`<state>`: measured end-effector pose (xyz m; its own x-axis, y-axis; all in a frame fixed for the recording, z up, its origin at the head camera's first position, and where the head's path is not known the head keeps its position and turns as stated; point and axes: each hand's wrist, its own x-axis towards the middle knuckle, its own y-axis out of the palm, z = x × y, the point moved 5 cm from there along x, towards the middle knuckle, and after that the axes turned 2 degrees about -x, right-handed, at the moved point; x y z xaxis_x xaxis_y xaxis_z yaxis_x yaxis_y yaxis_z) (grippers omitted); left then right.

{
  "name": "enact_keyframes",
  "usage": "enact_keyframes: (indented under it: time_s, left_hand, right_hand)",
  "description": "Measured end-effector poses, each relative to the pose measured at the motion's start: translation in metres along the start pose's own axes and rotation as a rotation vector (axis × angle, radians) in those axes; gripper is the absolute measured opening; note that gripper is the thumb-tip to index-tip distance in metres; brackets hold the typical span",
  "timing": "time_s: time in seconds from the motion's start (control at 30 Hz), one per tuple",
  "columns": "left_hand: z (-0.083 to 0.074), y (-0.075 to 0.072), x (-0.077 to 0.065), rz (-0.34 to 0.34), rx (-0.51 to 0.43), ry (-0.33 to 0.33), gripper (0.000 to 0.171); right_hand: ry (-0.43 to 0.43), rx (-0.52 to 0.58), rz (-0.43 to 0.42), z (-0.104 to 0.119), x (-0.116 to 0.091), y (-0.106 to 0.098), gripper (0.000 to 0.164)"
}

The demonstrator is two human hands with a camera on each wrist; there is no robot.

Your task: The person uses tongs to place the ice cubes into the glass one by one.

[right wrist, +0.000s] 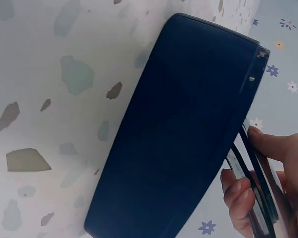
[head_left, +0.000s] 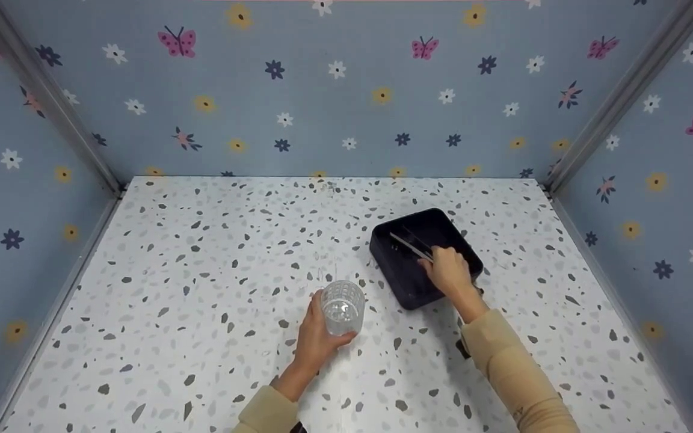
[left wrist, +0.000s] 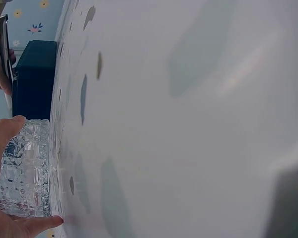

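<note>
A clear, patterned drinking glass [head_left: 344, 310] stands upright on the table, and my left hand [head_left: 313, 340] holds it round its left and near sides. In the left wrist view, thumb and fingers lie on either side of the glass [left wrist: 27, 171]. My right hand [head_left: 450, 273] grips a pair of metal tongs [head_left: 406, 245] over a dark, square-cornered box [head_left: 390, 278]. The tong tips reach down inside the box; small glints show near them, too small to identify. The right wrist view shows the tongs [right wrist: 256, 198] between thumb and fingers, beside the box wall [right wrist: 174, 124].
The speckled white table [head_left: 202, 270] carries the box to the right of the glass. Blue flowered panels [head_left: 322, 90] rise at the back and both sides, with grey metal posts [head_left: 623, 96] at the corners.
</note>
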<state>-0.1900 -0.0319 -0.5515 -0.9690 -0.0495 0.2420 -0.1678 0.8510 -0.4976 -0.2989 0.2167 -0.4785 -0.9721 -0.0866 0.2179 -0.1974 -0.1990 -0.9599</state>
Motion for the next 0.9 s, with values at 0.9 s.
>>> enact_keyframes:
  time_s: [0.9]
  left_hand:
    - [0.000,-0.001,0.000,-0.005,-0.008,-0.011,0.099]
  right_hand:
    - [0.009,0.011,0.000,-0.001,0.006,0.014,0.022]
